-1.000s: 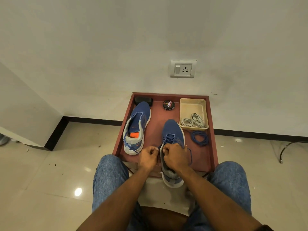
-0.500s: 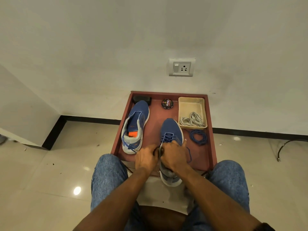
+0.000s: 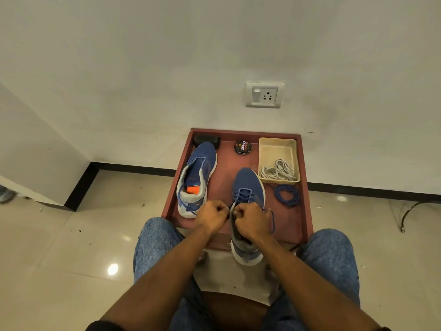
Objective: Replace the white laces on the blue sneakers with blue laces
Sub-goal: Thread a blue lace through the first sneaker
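Observation:
Two blue sneakers stand on a red-brown tray table (image 3: 304, 211). The right sneaker (image 3: 248, 182) has a blue lace threaded through its eyelets, and its heel hangs over the table's near edge. My left hand (image 3: 211, 217) and my right hand (image 3: 253, 220) sit over its tongue, fingers curled, each pinching a part of the blue lace. A loop of that lace (image 3: 272, 222) hangs to the right of my right hand. The left sneaker (image 3: 196, 177) lies further back with a blue lace end at its heel. The white laces (image 3: 278, 172) lie in a beige tray (image 3: 278, 145).
A coiled spare blue lace (image 3: 287, 195) lies in front of the beige tray. A shoe polish tin (image 3: 243, 146) and a black brush (image 3: 206, 140) stand at the table's back. My knees in jeans flank the table. A wall socket (image 3: 265, 94) is above, a cable (image 3: 412, 212) on the floor at right.
Both hands stayed on the right sneaker's tongue area, working the blue lace; my hands moved slightly apart. The camera view shifted a little.

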